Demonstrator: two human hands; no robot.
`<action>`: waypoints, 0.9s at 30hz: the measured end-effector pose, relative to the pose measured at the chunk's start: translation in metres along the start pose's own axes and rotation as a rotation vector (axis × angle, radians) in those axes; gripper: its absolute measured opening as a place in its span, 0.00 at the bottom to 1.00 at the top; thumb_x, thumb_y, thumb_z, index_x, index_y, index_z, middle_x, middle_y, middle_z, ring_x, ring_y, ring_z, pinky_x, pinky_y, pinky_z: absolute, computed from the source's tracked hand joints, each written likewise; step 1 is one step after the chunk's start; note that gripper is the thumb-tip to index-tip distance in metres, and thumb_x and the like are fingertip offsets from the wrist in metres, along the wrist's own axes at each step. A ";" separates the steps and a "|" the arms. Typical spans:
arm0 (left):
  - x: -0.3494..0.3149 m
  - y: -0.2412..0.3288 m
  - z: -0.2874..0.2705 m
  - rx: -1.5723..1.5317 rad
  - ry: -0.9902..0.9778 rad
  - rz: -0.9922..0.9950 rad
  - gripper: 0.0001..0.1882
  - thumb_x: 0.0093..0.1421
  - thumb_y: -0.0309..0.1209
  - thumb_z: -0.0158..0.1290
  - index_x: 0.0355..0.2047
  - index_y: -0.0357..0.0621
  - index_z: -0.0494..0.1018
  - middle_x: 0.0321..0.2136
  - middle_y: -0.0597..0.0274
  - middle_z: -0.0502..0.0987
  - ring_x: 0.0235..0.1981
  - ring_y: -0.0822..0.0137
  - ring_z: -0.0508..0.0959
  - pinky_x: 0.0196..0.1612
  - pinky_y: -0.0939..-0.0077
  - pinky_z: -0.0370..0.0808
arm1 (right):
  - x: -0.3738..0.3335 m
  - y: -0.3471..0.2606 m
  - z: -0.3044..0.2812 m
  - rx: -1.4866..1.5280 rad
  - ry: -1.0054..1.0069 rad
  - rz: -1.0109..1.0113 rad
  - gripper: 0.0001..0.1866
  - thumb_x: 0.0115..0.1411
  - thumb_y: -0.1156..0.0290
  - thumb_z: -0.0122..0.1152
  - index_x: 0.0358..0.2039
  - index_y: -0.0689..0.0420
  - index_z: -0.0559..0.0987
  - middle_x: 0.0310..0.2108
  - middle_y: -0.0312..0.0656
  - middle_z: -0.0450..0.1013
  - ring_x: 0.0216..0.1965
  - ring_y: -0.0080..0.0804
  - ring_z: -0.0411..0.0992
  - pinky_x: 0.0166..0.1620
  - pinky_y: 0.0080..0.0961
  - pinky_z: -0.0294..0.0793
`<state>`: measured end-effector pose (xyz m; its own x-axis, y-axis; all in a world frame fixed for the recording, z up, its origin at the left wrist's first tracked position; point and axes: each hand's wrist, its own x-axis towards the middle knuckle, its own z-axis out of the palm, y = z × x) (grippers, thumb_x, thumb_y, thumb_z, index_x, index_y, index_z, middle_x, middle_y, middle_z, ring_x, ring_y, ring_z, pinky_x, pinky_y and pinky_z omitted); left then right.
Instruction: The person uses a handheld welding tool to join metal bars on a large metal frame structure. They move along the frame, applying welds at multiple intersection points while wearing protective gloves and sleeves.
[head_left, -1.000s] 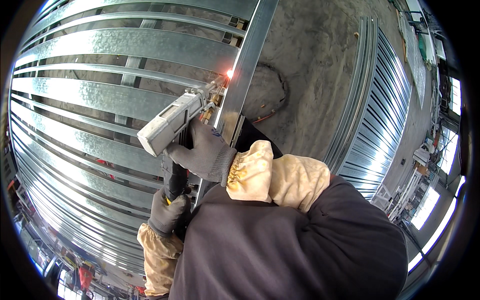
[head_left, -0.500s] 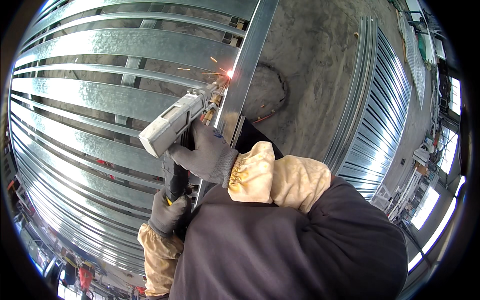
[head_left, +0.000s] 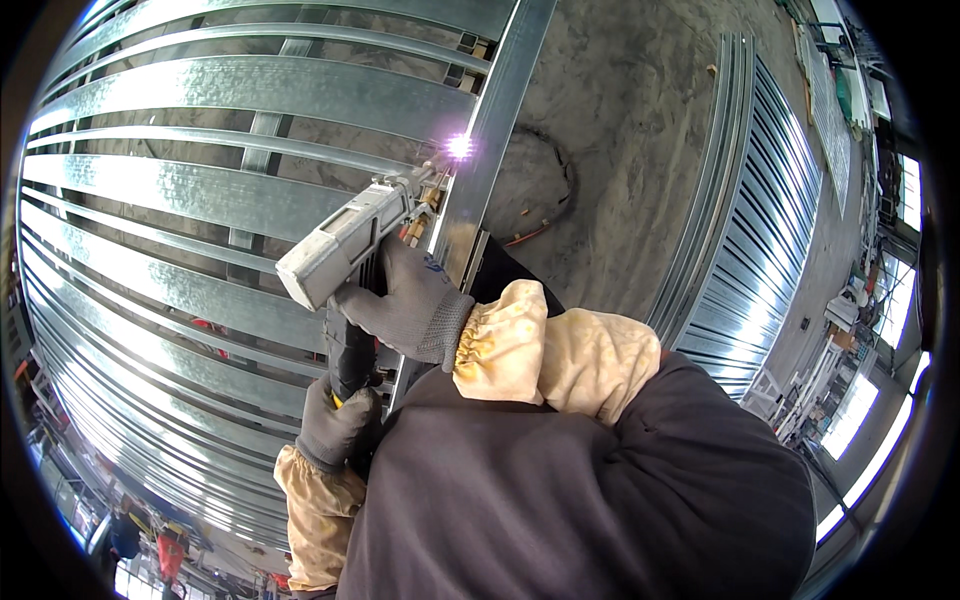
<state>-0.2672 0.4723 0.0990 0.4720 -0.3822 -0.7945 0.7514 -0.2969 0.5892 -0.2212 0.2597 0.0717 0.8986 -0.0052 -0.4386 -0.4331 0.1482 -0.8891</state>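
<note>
At ten o'clock, the pale boxy torch (head_left: 340, 252), judged stiff and fairly heavy, is gripped beneath its body by the right hand (head_left: 412, 302) and round its black lower section (head_left: 350, 360) by the left hand (head_left: 337, 428), holds judged best, clear of the glow (head_left: 459, 147) at twelve.

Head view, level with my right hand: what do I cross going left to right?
Metal slats → silver-grey tool → right hand → tan sleeve → ribbed metal stack → bright window.
</note>
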 end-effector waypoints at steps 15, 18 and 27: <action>0.000 0.001 0.002 -0.069 0.010 -0.040 0.23 0.52 0.40 0.63 0.41 0.35 0.75 0.27 0.69 0.77 0.25 0.79 0.75 0.31 0.81 0.73 | -0.001 -0.004 -0.004 0.007 -0.002 -0.017 0.18 0.56 0.72 0.63 0.46 0.63 0.74 0.38 0.45 0.77 0.41 0.34 0.77 0.47 0.33 0.76; -0.001 0.002 0.004 -0.075 0.011 -0.035 0.21 0.52 0.38 0.62 0.41 0.35 0.75 0.26 0.69 0.77 0.25 0.79 0.75 0.31 0.81 0.73 | -0.002 -0.005 -0.005 -0.021 0.002 -0.015 0.18 0.56 0.71 0.63 0.46 0.63 0.73 0.38 0.45 0.77 0.41 0.34 0.77 0.47 0.33 0.76; 0.000 -0.002 -0.002 -0.070 0.020 -0.028 0.25 0.52 0.41 0.64 0.43 0.35 0.75 0.26 0.70 0.77 0.25 0.79 0.75 0.31 0.82 0.73 | 0.000 -0.013 -0.004 0.016 -0.022 0.096 0.20 0.55 0.70 0.63 0.47 0.63 0.72 0.36 0.44 0.78 0.39 0.31 0.78 0.44 0.31 0.78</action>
<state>-0.2676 0.4740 0.0975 0.4592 -0.3566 -0.8136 0.7946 -0.2447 0.5557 -0.2154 0.2539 0.0829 0.8545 0.0318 -0.5185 -0.5162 0.1623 -0.8409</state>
